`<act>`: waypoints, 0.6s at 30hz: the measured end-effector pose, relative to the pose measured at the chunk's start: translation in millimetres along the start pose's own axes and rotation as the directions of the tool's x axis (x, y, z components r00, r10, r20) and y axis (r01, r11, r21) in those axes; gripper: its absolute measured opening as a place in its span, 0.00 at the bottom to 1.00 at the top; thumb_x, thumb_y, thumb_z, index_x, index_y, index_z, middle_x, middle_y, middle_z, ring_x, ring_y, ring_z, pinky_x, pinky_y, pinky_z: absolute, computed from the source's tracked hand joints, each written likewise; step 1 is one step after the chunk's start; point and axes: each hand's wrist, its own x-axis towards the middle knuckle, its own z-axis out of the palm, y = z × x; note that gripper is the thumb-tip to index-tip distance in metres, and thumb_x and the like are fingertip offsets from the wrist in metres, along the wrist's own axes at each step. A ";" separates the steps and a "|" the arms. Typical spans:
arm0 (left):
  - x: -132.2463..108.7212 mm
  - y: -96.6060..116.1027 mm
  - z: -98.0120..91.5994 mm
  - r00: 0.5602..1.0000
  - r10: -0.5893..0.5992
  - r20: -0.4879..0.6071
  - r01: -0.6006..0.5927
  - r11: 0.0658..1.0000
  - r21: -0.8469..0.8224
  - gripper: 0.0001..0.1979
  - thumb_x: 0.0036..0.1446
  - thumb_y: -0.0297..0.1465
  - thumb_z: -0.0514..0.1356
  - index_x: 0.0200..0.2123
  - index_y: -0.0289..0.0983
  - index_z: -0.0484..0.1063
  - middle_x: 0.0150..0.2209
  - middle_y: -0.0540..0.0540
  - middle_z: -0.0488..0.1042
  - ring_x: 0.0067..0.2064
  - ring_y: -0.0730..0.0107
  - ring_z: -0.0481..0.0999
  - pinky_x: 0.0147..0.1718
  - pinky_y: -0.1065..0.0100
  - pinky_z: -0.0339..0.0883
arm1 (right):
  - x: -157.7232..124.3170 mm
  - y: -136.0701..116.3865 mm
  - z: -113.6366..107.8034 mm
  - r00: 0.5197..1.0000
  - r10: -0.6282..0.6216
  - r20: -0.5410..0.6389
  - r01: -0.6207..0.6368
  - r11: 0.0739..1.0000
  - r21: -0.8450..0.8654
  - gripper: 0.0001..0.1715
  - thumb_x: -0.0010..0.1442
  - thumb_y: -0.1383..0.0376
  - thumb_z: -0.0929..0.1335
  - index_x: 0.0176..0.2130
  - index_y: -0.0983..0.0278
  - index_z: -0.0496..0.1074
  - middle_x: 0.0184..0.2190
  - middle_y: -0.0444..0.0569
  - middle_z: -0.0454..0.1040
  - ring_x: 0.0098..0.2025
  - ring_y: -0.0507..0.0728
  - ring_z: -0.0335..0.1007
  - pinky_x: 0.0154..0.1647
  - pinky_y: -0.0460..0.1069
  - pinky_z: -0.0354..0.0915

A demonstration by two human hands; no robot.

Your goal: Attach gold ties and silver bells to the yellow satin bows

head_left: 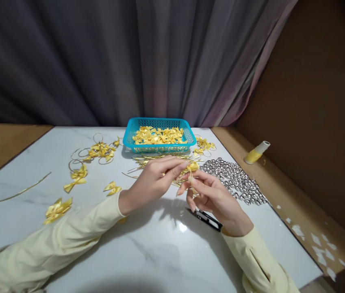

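Over the middle of the table, my left hand (pixel 163 173) pinches a yellow ribbon bow (pixel 193 166) between thumb and fingertips. My right hand (pixel 213 193) meets it from the right, its thumb and index finger closed on a thin golden tie (pixel 191 176) that runs down from the bow. Beneath my right hand lies a pair of black thread snips (pixel 204 219). A heap of golden wire ties (pixel 142 161) lies behind my hands, partly hidden by them. Silver bells or beads (pixel 236 179) are spread to the right.
A blue basket (pixel 160 149) of yellow bows stands at the back. Finished-looking bows with wire loops (pixel 100 151) lie left, more bows (pixel 203 144) right of the basket. Loose bows (pixel 57 210) and one long wire (pixel 16 195) lie left. A thread spool (pixel 256 153) stands on the right board.
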 end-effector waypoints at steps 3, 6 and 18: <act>-0.3 -1.5 1.5 0.998 0.059 0.008 -0.059 0.998 0.005 0.09 0.60 0.28 0.52 0.34 0.35 0.72 0.30 0.48 0.73 0.32 0.73 0.70 0.32 0.71 0.63 | 1.4 2.1 1.6 0.993 -0.096 -0.073 0.089 0.992 -0.093 0.07 0.59 0.63 0.65 0.35 0.62 0.72 0.29 0.47 0.74 0.25 0.48 0.67 0.20 0.42 0.59; -0.8 -3.8 4.1 0.991 0.131 -0.001 -0.131 0.990 0.047 0.08 0.60 0.27 0.52 0.35 0.35 0.71 0.31 0.47 0.72 0.33 0.72 0.69 0.32 0.69 0.64 | 3.0 5.5 3.5 0.969 -0.201 -0.143 0.172 0.966 -0.192 0.06 0.59 0.64 0.65 0.35 0.62 0.72 0.27 0.45 0.74 0.31 0.50 0.69 0.38 0.47 0.63; -1.1 -4.8 13.8 0.893 0.446 0.058 -0.409 0.753 0.516 0.11 0.55 0.18 0.49 0.28 0.31 0.68 0.26 0.42 0.68 0.28 0.67 0.61 0.26 0.65 0.60 | 4.9 8.3 11.3 0.733 -0.626 -0.266 0.231 0.597 -0.768 0.17 0.52 0.72 0.65 0.16 0.64 0.62 0.15 0.41 0.63 0.24 0.52 0.55 0.34 0.49 0.52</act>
